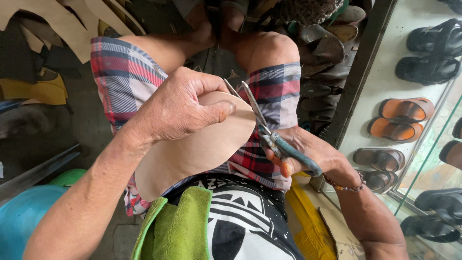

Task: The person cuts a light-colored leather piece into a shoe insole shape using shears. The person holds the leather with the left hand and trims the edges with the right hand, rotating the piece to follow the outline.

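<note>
Tan leather sole piece point(192, 149) lies over the lap, centre frame. Left hand point(180, 108), knuckles up, pinches its upper edge with the thumb on top. Right hand point(308, 154), at 3 o'clock, grips scissors point(267, 132), blades open at the edge.

Sandals on glass shelf point(423, 72) at right, green cloth point(180, 226) on lap, teal tub point(21, 216) lower left, tan cutouts point(57, 19) top left.

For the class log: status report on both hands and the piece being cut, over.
Left hand grips tan sole-shaped piece. Right hand holds scissors, blades open at its edge. Nothing obstructing.
</note>
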